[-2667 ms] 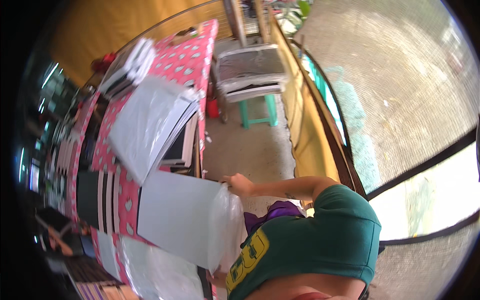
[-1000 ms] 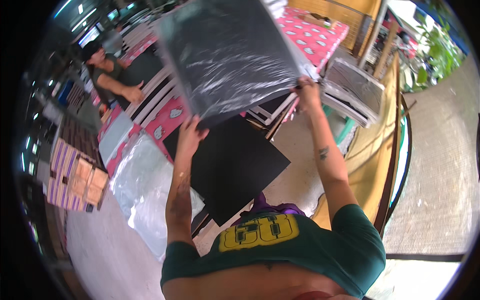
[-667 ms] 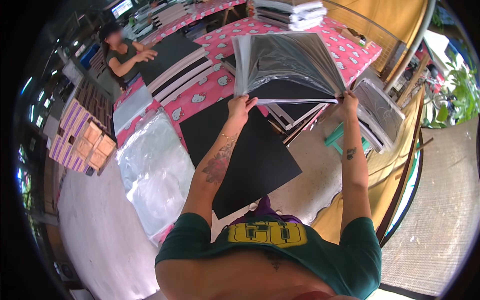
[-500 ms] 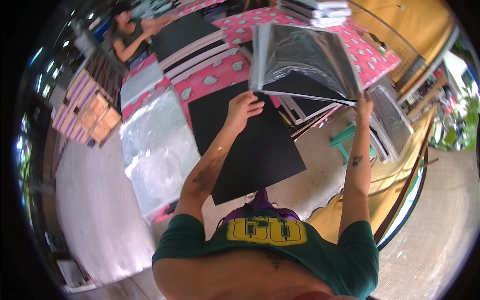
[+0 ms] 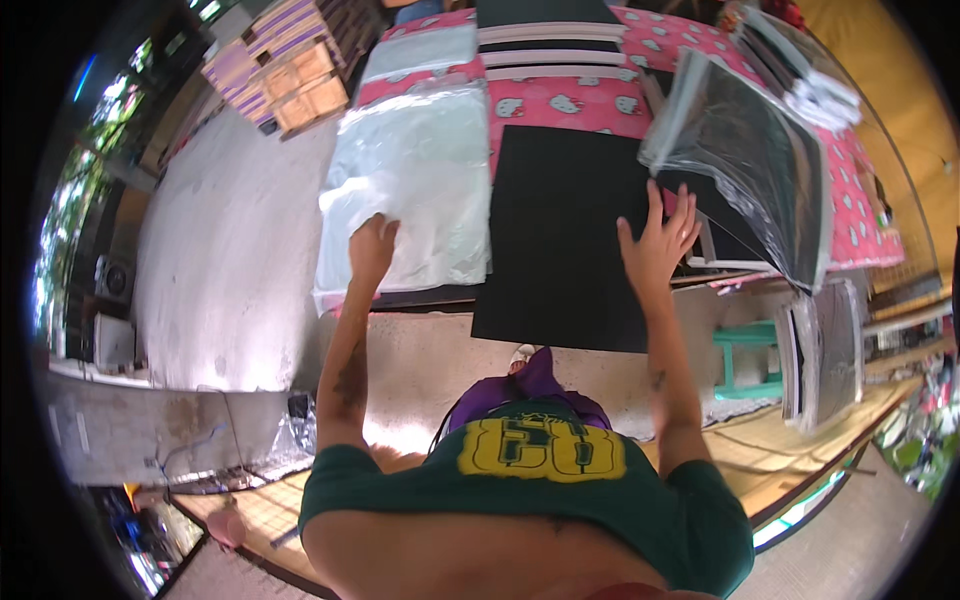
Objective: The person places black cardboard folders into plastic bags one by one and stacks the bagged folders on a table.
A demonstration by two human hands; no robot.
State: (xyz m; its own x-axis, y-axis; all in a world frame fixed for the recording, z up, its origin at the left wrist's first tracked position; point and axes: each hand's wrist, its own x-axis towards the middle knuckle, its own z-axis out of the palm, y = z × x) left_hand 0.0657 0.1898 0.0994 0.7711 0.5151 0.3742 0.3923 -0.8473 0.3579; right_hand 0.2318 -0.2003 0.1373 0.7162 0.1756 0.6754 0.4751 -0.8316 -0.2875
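My left hand point(image 5: 372, 250) is over a pile of clear plastic bags point(image 5: 430, 160), its fingers curled in and closed on the top bag; the fingertips are partly hidden. My right hand point(image 5: 662, 240) is open with its fingers spread, holding nothing, at the right edge of a large black board point(image 5: 565, 240). That board lies flat between my hands, its near end jutting over the table edge. Beyond my right hand, a black board inside a clear plastic bag point(image 5: 755, 150) lies askew on a stack of boards with pale edges point(image 5: 735, 250).
A pink patterned cloth point(image 5: 560, 105) covers the table. More black boards point(image 5: 550, 45) are stacked at the far side, with wrapped ones point(image 5: 800, 65) at the far right. A green stool point(image 5: 748, 360) and leaning bagged boards point(image 5: 825, 355) stand below right. Cartons point(image 5: 290, 75) are piled far left.
My right hand has let go of the plastic-wrapped board, which rests on the right stack. My left hand has moved left onto the clear bags. The view has turned left.
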